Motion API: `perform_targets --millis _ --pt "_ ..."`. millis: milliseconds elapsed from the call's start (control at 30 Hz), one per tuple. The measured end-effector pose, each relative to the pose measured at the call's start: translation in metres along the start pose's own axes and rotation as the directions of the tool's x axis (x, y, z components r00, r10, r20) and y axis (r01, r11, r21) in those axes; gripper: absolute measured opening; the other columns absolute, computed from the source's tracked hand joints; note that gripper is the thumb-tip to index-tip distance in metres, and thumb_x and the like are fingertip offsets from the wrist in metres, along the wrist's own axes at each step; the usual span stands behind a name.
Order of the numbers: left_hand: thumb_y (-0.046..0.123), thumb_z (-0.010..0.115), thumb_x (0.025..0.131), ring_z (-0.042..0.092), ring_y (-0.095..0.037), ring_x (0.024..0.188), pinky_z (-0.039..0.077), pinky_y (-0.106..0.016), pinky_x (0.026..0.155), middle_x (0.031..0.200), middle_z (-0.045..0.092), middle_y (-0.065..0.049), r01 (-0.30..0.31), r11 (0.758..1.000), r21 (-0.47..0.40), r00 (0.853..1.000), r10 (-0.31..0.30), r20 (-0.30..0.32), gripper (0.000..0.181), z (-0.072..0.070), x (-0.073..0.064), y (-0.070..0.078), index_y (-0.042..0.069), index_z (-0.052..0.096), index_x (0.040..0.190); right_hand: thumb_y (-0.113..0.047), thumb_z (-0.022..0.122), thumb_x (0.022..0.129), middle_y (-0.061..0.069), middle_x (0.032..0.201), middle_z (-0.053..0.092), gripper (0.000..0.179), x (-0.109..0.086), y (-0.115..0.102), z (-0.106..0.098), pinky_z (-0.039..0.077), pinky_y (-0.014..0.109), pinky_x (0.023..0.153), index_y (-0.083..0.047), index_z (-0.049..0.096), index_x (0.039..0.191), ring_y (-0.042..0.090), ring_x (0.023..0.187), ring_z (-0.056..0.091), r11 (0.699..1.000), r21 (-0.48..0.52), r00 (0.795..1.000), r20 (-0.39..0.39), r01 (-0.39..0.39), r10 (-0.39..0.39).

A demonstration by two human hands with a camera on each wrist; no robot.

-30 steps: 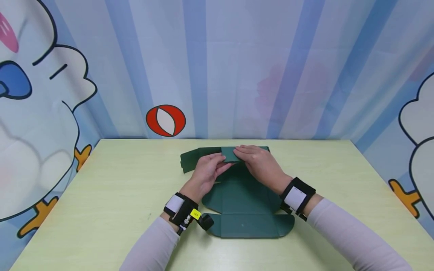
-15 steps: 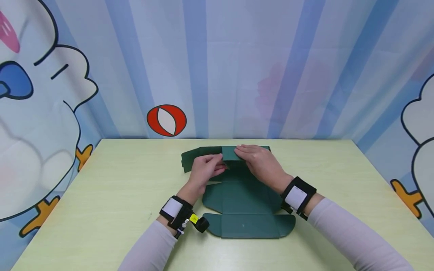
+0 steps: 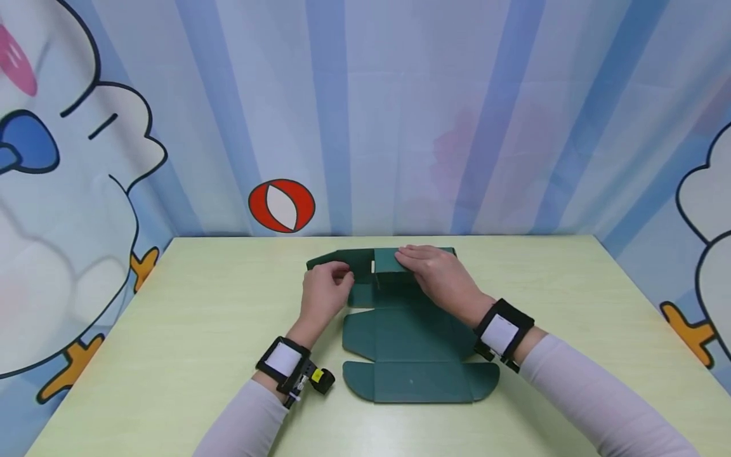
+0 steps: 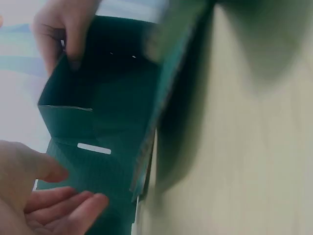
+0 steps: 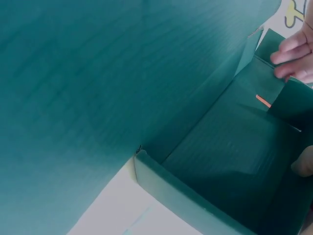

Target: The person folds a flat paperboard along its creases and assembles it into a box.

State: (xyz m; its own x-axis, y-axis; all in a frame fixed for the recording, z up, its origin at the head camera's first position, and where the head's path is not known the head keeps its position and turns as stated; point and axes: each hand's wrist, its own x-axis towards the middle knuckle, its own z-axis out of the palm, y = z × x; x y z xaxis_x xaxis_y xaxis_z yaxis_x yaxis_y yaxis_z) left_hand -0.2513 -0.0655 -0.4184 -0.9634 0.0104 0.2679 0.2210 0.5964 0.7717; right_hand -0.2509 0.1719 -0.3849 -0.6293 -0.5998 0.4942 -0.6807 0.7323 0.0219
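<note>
A dark green cardboard box [image 3: 417, 333], partly folded, lies on the table with its near panels flat and its far end standing up. My right hand [image 3: 436, 273] grips the raised far panel [image 3: 390, 260]; in the left wrist view that hand's thumb is on the inner side of the panel. My left hand [image 3: 325, 293] is beside the long left flap [image 3: 356, 261] at the far end and covers part of it. In the left wrist view the left hand's fingers [image 4: 63, 208] are spread from the thumb, with nothing between them. A narrow slot shows near the box's left side.
The pale wooden table [image 3: 228, 317] extends around the box on both sides. Behind it hangs a striped blue curtain [image 3: 400, 114] with printed cartoon figures. Rounded side tabs [image 3: 358, 381] stick out from the nearest panel.
My left hand has let go of the raised panel's left corner and moved left to the long flap. The slot beside the panel has come into sight. The right hand stays in place.
</note>
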Motion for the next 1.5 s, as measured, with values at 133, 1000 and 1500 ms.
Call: perform_targets --millis 133,1000,1500 --pt "0.014 0.068 0.091 0.073 -0.025 0.086 0.061 -0.041 0.078 0.100 0.076 -0.016 -0.003 0.996 0.087 1.000 0.002 0.014 0.025 0.002 -0.002 -0.004 -0.002 0.072 0.111 -0.001 0.068 0.090 0.012 0.129 0.068 0.040 -0.001 0.001 0.001 0.054 0.041 0.099 -0.007 0.066 0.129 0.027 0.121 0.065 1.000 -0.001 1.000 0.001 0.000 0.000" --pt "0.007 0.075 0.083 0.064 -0.024 0.088 0.057 -0.045 0.090 0.096 0.072 -0.016 0.026 0.990 0.139 0.989 -0.046 0.143 0.039 0.007 -0.007 -0.005 -0.006 0.067 0.119 -0.002 0.070 0.089 0.011 0.128 0.069 0.039 0.000 0.002 0.003 0.054 0.041 0.098 -0.008 0.067 0.128 0.026 0.120 0.065 1.000 -0.016 1.000 -0.009 0.001 -0.001" --pt "0.000 0.079 0.079 0.073 -0.028 0.101 0.059 -0.039 0.087 0.115 0.073 -0.017 0.054 0.988 -0.147 0.986 -0.030 0.162 0.048 0.010 -0.005 0.003 0.001 0.066 0.125 -0.002 0.067 0.091 0.011 0.129 0.068 0.039 -0.001 0.002 0.000 0.054 0.041 0.099 -0.008 0.066 0.129 0.026 0.121 0.065 1.000 0.006 1.000 0.010 -0.008 0.008"
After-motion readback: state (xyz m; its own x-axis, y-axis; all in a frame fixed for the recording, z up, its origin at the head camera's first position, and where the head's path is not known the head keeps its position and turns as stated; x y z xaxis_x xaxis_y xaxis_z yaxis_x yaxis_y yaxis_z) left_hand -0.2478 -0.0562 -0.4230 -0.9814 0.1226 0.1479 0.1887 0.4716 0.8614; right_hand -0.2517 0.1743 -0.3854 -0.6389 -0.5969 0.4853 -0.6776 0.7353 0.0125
